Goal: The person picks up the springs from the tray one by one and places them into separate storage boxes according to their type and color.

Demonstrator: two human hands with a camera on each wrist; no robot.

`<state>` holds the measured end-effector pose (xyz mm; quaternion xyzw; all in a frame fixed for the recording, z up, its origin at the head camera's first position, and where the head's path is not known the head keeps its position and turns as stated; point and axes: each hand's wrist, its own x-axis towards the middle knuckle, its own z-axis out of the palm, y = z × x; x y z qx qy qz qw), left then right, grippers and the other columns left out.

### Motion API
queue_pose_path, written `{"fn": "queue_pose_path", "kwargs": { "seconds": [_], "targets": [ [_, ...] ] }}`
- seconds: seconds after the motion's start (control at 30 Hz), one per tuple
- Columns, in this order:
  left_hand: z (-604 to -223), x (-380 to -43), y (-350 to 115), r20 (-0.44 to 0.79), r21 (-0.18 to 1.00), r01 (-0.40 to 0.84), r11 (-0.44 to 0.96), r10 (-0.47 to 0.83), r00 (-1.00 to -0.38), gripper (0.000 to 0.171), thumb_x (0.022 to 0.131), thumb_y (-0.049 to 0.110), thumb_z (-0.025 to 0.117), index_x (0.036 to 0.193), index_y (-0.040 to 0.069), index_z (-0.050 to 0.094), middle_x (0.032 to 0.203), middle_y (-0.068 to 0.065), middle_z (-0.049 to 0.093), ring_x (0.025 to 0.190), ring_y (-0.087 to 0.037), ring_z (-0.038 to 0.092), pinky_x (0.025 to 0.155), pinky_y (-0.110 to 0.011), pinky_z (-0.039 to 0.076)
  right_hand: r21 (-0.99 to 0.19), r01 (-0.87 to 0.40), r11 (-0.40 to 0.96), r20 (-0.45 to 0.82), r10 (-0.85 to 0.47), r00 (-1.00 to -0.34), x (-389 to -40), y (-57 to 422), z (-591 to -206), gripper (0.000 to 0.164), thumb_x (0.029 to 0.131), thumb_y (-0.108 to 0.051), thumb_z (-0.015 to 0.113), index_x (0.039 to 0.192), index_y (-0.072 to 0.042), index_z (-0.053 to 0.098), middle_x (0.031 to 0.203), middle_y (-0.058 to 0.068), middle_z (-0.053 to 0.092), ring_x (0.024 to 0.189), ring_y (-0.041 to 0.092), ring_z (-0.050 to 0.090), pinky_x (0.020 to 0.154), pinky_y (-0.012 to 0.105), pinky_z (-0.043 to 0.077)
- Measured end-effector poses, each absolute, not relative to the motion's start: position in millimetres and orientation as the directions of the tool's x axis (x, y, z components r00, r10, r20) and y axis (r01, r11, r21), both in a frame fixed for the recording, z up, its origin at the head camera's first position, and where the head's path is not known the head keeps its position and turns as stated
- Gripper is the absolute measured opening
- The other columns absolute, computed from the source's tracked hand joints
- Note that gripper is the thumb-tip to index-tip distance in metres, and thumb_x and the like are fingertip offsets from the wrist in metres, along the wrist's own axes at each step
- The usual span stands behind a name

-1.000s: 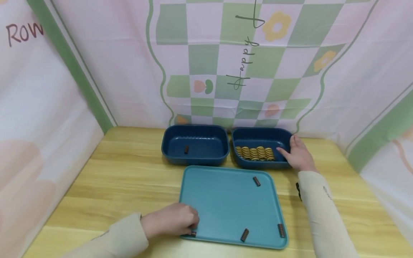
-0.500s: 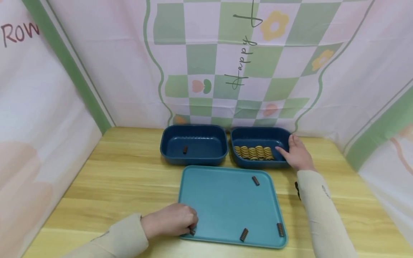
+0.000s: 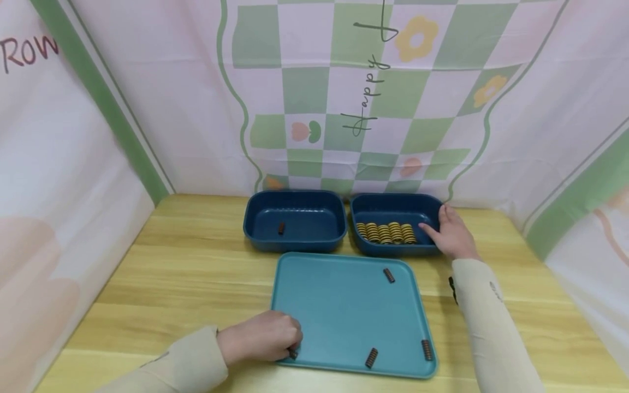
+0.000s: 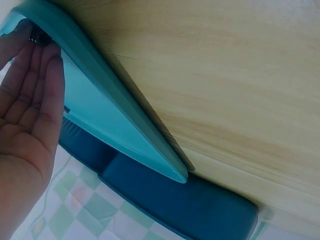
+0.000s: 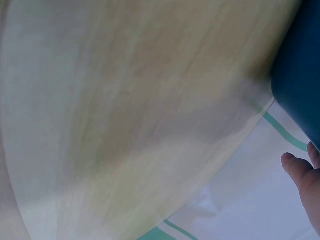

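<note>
At the near left corner of the light blue tray (image 3: 334, 311), my left hand (image 3: 262, 334) pinches a small dark ribbed cylinder (image 3: 292, 353), which looks like a coil spring. Fingers and thumb hide most of it; in the left wrist view the dark spring (image 4: 41, 36) shows between the fingertips. Several similar dark springs (image 3: 372, 357) lie apart on the tray. My right hand (image 3: 456, 234) holds the right end of the right dark blue bin (image 3: 398, 250), thumb over the rim and fingers outside. That bin has rows of yellow-and-black striped coils (image 3: 385, 233) in it.
Left of the held bin stands a second dark blue bin (image 3: 295, 244) with one brown cylinder (image 3: 282, 228) in it. Both bins stand behind the tray on a wooden table (image 3: 196, 273), close to a patterned cloth backdrop (image 3: 314, 98). Cloth also hangs at both sides.
The dark spring at my left fingertips lay flat along the tray's corner a second ago; now it is turned and mostly covered by the fingers. The right hand stays on the bin.
</note>
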<state>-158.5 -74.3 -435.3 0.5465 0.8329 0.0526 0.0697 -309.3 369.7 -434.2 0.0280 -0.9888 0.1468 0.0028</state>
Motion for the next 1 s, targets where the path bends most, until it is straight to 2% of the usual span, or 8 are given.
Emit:
{"fn": "queue_pose_path", "kwargs": {
  "seconds": [0.37, 0.67, 0.83, 1.0],
  "targets": [
    [-435.8, -155.9, -72.7, -0.030, 0.102, 0.918, 0.384, 0.923, -0.383, 0.019, 0.077, 0.008, 0.072, 0.064, 0.019, 0.062, 0.062, 0.013, 0.049, 0.053, 0.001, 0.041, 0.049, -0.017, 0.038, -0.282, -0.064, 0.957, 0.005, -0.066, -0.998, -309.1, 371.1, -434.1, 0.098, 0.096, -0.064, 0.027, 0.143, 0.016, -0.003, 0.150, 0.035, -0.005, 0.138, 0.050, -0.002, 0.110, 0.058, 0.007],
    [-435.0, -156.3, -72.5, -0.041, 0.121, 0.909, 0.398, 0.917, -0.396, 0.022, 0.076, 0.007, 0.073, 0.062, 0.019, 0.060, 0.061, 0.013, 0.048, 0.053, 0.000, 0.039, 0.049, -0.017, 0.036, -0.241, -0.082, 0.967, 0.014, -0.081, -0.997, -312.1, 371.2, -434.1, 0.100, 0.095, -0.066, 0.027, 0.143, 0.016, -0.003, 0.150, 0.036, -0.005, 0.138, 0.051, -0.001, 0.107, 0.063, 0.007],
    [-435.2, -157.9, -72.1, -0.059, 0.166, 0.897, 0.411, 0.912, -0.407, 0.023, 0.075, 0.008, 0.073, 0.061, 0.018, 0.058, 0.061, 0.013, 0.049, 0.054, 0.001, 0.040, 0.050, -0.016, 0.037, -0.245, -0.075, 0.967, 0.008, -0.075, -0.997, -310.5, 369.9, -432.5, 0.100, 0.095, -0.066, 0.026, 0.143, 0.017, -0.002, 0.150, 0.036, -0.005, 0.137, 0.051, -0.002, 0.106, 0.064, 0.007],
    [-435.9, -162.4, -72.6, -0.086, 0.281, 0.856, 0.434, 0.900, -0.428, 0.023, 0.075, 0.007, 0.072, 0.062, 0.018, 0.057, 0.062, 0.014, 0.047, 0.056, 0.002, 0.040, 0.051, -0.013, 0.034, -0.244, -0.069, 0.967, 0.011, -0.068, -0.998, -309.1, 367.6, -432.7, 0.099, 0.095, -0.066, 0.027, 0.143, 0.017, -0.001, 0.150, 0.036, -0.004, 0.138, 0.050, -0.001, 0.107, 0.064, 0.007]
  ]
}}
